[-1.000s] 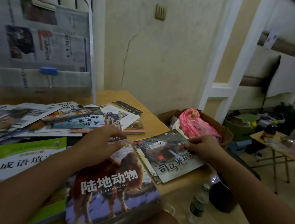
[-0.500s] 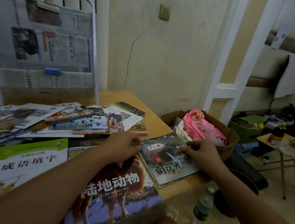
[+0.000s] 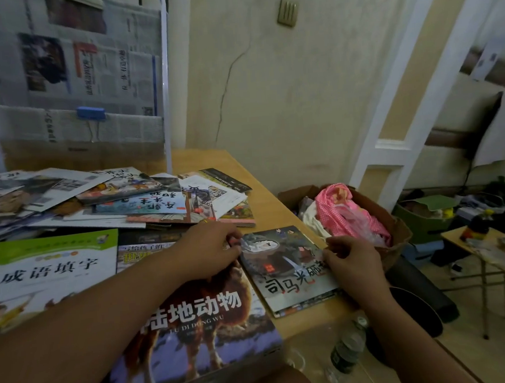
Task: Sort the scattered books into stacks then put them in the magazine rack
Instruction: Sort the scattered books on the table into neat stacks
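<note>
Both hands — left hand (image 3: 212, 249), right hand (image 3: 351, 257) — pinch opposite edges of the small dark book (image 3: 284, 267) lying at the desk (image 3: 277, 216) edge; best square it evenly before stacking.

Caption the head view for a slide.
Both hands, left hand and right hand, grip the dark picture book beside the animal book.
</note>
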